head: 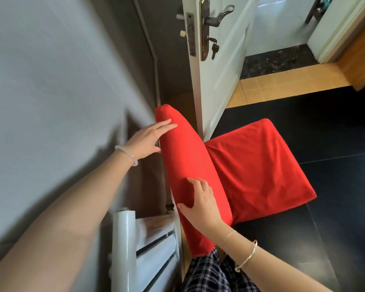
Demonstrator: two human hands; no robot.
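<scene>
Red upright cushion (188, 157) is stood on edge beside the white door (221, 70). Its end at 11 o'clock is touched by the left hand (148, 140), fingers straight and released. Its face at 6 o'clock is pressed by the right hand (200, 205), fingers spread, grasping nothing. At 3 o'clock, a second red cushion (257, 165) is laid flat on the dark floor (335, 186).

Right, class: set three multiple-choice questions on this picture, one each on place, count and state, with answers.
1. The flat red cushion lies on: A the black floor B a table C a bed
2. How many red cushions show? A one B two C three
3. The white door is: A shut B open C missing
Answers: 1 A, dark tiles lie under it; 2 B, the flat one plus the upright cushion that the left hand and right hand touch; 3 B, floor shows past its edge.
</scene>
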